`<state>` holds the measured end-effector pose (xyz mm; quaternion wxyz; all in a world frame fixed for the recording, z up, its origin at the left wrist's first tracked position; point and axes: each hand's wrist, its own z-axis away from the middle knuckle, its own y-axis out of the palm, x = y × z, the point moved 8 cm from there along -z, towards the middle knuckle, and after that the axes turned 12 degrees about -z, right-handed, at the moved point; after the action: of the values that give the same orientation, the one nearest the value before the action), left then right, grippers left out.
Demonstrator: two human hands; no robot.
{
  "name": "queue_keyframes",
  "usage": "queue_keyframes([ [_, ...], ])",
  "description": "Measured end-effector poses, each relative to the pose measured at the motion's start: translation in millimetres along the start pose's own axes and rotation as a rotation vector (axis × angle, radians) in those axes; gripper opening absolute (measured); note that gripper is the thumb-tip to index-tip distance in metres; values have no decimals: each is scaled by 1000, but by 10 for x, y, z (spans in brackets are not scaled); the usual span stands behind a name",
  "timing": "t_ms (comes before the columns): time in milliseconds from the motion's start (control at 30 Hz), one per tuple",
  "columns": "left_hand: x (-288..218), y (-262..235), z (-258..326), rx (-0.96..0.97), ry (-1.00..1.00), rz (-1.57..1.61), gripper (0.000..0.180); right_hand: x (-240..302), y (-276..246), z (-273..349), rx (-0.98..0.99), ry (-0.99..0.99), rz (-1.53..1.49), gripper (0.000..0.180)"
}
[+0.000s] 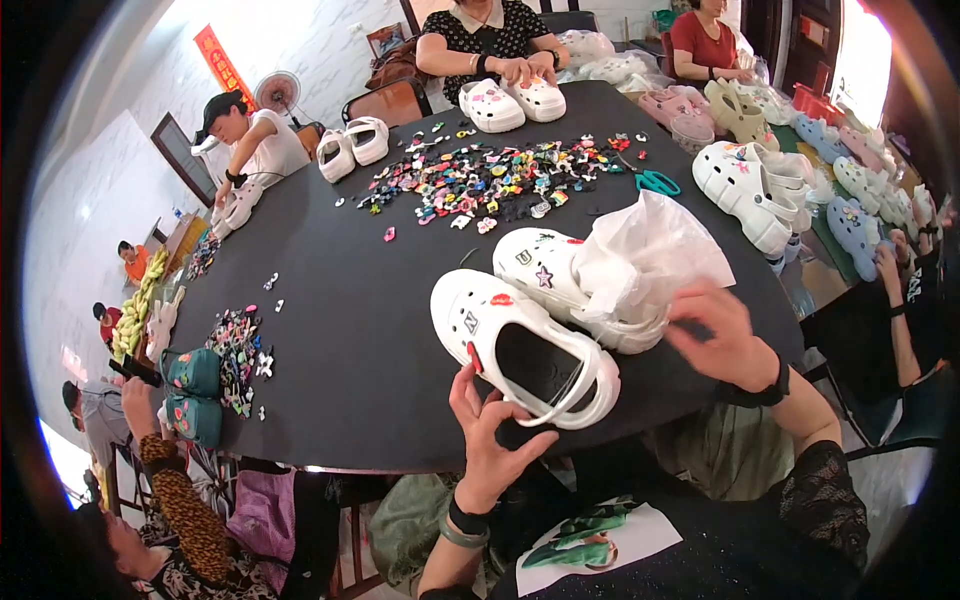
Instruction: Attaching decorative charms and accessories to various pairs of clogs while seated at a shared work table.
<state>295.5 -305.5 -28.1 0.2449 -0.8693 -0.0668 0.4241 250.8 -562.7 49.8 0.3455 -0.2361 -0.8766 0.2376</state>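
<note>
Two white clogs lie side by side in front of me. The nearer white clog [545, 345] carries a letter charm and red pieces, and its heel strap is towards me. My left hand [490, 430] is at its near-left side, with fingertips touching it beside a red piece [473, 357] and the thumb spread apart. Crumpled white tissue paper [655, 255] covers the heel half of the farther white clog [535, 265], which bears a star charm and a letter charm. My right hand [722, 335] is beside that clog's heel, fingers curved and apart, with nothing visible in them.
Colourful shoe charms [490, 180] lie heaped across the dark table [340, 350], near teal-handled scissors [657, 183]. Another charm pile [235, 350] sits left, by green clogs [192, 372]. White clogs [745, 190] stand at the right edge. Other people work around the table.
</note>
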Motion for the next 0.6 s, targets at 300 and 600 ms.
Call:
queue_keyframes([
  [300, -354, 265, -74, 21, 64, -299, 30, 7, 164, -593, 138, -75, 319, 54],
  [600, -345, 547, 97, 31, 124, -413, 86, 63, 771, -840, 259, -21, 697, 81],
])
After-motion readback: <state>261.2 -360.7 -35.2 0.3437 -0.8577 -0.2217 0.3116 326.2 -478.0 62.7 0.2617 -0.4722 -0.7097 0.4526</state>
